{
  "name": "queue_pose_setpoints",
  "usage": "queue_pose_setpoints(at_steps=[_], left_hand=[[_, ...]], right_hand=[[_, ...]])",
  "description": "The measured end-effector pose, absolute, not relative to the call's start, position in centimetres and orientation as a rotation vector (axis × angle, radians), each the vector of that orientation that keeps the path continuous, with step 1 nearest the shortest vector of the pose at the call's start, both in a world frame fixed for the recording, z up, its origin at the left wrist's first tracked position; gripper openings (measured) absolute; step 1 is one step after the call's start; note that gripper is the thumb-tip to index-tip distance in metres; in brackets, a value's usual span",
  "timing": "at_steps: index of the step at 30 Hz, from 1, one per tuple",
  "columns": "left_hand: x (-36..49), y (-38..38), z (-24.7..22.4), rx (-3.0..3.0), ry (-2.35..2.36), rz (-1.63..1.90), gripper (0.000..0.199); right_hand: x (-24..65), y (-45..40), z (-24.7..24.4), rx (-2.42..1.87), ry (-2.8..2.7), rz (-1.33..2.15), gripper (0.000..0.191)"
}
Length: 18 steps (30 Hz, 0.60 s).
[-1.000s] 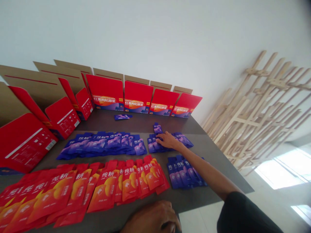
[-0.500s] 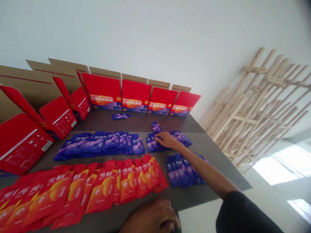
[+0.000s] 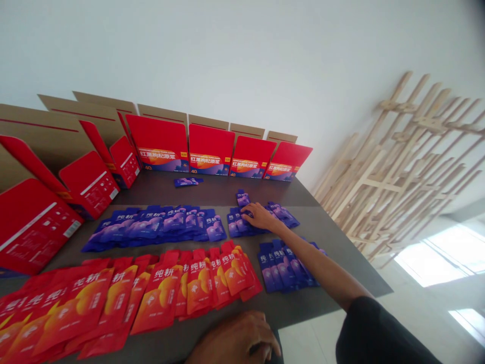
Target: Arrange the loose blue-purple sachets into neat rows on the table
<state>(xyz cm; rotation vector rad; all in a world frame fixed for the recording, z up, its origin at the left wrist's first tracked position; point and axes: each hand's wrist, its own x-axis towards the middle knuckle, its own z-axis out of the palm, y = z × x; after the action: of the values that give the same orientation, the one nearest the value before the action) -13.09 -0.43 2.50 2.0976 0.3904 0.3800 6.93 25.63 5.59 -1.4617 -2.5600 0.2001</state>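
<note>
My right hand (image 3: 260, 217) reaches across the table onto a row of purple-blue pouches (image 3: 235, 226). Its fingers are bent and a little apart, with the tips touching the pouch tops; the palm hides part of the row. Just beyond the fingers lies a single purple pouch (image 3: 243, 197). Under my right forearm is another purple group (image 3: 278, 268), partly covered by the arm. My left hand (image 3: 237, 337) rests at the table's near edge, loosely curled, with nothing visible in it. Close to it, overlapping red pouches (image 3: 159, 290) spread leftward.
A longer row of purple pouches (image 3: 151, 225) lies behind the red ones. Two pouches (image 3: 188, 182) sit farther back. Open red cartons (image 3: 212, 149) line the wall, and more cartons (image 3: 38, 222) stand at left. Wooden racks (image 3: 401, 167) lean beyond the table's right edge.
Both hands stay practically where they were, the right one still on the purple row. The view has shifted very slightly.
</note>
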Motion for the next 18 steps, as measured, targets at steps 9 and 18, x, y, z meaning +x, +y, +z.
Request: queue_pose_setpoints(at_steps=[9,18], left_hand=[[-13.0,-0.4,2.2,2.107,0.374,0.402,0.037],[-13.0,-0.5,2.1,2.124,0.363,0.442,0.037]], right_hand=[[7.6,25.0,6.3,-1.484,-2.557,0.231,0.035],[7.5,24.7,6.8,-1.508,-2.563,0.225,0.034]])
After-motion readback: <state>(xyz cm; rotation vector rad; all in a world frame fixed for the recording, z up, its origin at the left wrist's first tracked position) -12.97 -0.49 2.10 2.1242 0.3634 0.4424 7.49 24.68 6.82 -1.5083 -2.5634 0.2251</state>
